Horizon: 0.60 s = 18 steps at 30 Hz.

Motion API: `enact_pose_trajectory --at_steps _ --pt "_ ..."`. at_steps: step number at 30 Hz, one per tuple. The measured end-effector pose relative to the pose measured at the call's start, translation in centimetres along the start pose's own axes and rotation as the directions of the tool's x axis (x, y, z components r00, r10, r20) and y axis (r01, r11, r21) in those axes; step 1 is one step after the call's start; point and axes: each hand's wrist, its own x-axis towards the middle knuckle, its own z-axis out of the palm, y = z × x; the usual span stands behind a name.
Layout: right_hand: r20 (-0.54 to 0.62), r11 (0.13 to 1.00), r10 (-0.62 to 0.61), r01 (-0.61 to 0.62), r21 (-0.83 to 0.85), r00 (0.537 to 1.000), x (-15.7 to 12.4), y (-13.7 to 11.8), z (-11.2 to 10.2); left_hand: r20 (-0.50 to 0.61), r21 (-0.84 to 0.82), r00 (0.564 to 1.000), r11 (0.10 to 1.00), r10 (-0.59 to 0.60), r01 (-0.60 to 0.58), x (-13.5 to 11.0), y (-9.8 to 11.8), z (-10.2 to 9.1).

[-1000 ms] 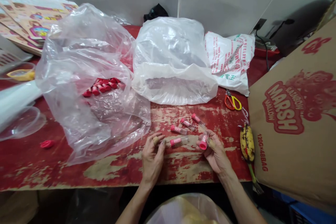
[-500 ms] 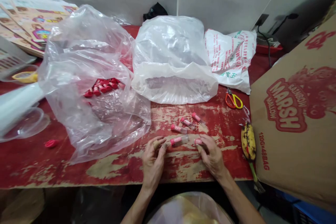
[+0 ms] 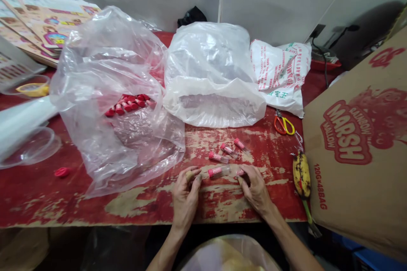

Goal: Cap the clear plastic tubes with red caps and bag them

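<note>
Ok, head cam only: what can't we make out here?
Red-tipped tube at the right hand: mostly hidden by the fingers.
Tan piece at the left hand: partly hidden by the fingers, kind unclear.
Red pieces: blurred by the clear plastic bag.
White bag's print: too small to read.

Pink-capped tubes [image 3: 218,172] (table [image 3: 47,203] flaking red)

Clear glossy plastic tubes [image 3: 218,171] lie on a rough, flaking red-painted wooden tabletop [image 3: 140,211] beside a crinkled polythene bag [image 3: 127,152].
</note>
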Motion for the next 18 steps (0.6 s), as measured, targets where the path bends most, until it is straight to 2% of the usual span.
enact_pose_trajectory --at_steps 3,9,13,18 --pt "-0.046 0.999 0.047 -0.046 0.006 0.998 0.09 -0.25 0.04 -0.004 -0.001 1.0 1.0 0.011 -0.011 -0.04 0.06 -0.14" --pt "-0.09 0.995 0.031 -0.04 -0.093 0.995 0.19 -0.66 0.05 -0.01 0.011 1.0 1.0 0.017 -0.017 -0.06 -0.16 -0.13" --pt "-0.038 0.995 -0.022 0.018 -0.101 0.999 0.05 -0.46 0.11 -0.019 0.009 1.0 1.0 0.024 -0.024 -0.04 -0.16 -0.13" --pt "-0.027 0.998 0.019 -0.02 -0.055 0.999 0.02 -0.29 0.17 -0.013 0.008 1.0 1.0 0.026 -0.025 -0.06 -0.12 -0.07"
